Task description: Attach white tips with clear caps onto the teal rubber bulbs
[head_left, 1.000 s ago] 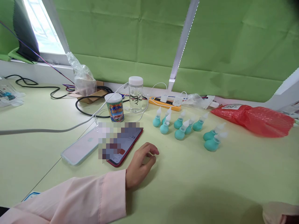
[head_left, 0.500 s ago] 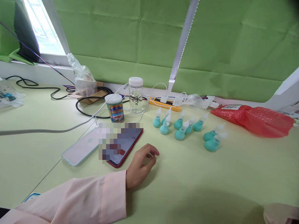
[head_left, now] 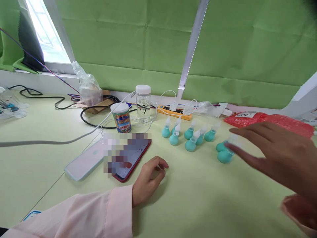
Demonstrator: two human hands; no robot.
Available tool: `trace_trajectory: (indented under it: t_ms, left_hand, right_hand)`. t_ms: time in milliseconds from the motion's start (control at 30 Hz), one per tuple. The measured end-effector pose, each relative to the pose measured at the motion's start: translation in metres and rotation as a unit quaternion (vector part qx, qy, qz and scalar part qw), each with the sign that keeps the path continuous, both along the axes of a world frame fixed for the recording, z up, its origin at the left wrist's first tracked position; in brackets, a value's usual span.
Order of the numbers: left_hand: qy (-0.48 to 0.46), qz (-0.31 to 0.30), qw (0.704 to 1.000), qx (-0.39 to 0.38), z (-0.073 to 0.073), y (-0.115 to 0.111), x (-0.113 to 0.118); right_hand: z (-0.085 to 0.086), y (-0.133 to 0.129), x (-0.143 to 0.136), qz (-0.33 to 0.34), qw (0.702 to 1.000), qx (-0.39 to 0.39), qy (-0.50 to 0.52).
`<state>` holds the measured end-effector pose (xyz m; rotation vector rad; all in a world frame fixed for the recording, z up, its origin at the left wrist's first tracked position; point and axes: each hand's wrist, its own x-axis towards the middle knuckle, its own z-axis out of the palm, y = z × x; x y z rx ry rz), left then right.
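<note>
My left hand (head_left: 150, 180) rests on the table beside a red-cased phone, its fingers loosely curled, thumb and fingertips apart, holding nothing. At the right, my right hand (head_left: 274, 155) is in the air, slightly blurred, thumb and fingers apart. Its fingertips overlap the clear tips of two turquoise nasal aspirators, a nearer one (head_left: 225, 156) and one just behind it (head_left: 220, 146); whether they touch I cannot tell. Several more such aspirators stand in a loose group to the left, the nearest being a turquoise bulb (head_left: 190, 145) with a clear pointed nozzle.
The red-cased phone (head_left: 133, 167) and a pale-cased phone (head_left: 85, 160) lie at the left. Behind them stand a noodle cup (head_left: 122, 120) and a lidded bottle (head_left: 143, 107). An orange power strip (head_left: 164, 111), cables and a red plastic bag (head_left: 247, 119) line the back.
My right hand has come up from the lower right corner and reached over toward the two aspirators on the right. The left hand has stayed in place on the table.
</note>
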<state>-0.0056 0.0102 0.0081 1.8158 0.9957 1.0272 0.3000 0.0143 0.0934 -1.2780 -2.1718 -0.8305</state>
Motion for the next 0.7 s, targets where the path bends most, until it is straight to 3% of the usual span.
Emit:
trace_trajectory:
  t_ms: [133, 267, 367, 500, 600, 700]
  left_hand:
    - [0.013, 0.005, 1.0, -0.004, 0.001, 0.0, 0.001]
    - [0.023, 0.011, 1.0, -0.005, 0.001, 0.001, 0.001]
    - [0.025, 0.009, 1.0, -0.003, 0.001, 0.001, 0.001]
    - [0.028, 0.007, 1.0, 0.003, 0.002, 0.001, 0.002]
    - [0.028, 0.004, 1.0, 0.007, 0.003, 0.001, 0.003]
    - [0.032, 0.004, 0.999, 0.008, 0.003, 0.0, 0.003]
  right_hand:
    - [-0.012, 0.04, -0.017, -0.066, 0.995, -0.016, -0.068]
    - [-0.032, 0.054, -0.005, -0.192, 0.955, -0.198, -0.11]
    - [-0.04, 0.06, 0.005, -0.191, 0.926, -0.305, -0.112]
    - [-0.042, 0.063, 0.002, -0.171, 0.905, -0.373, -0.113]
    - [-0.039, 0.058, 0.001, -0.153, 0.904, -0.386, -0.099]
    - [-0.034, 0.053, 0.01, -0.197, 0.94, -0.277, -0.037]
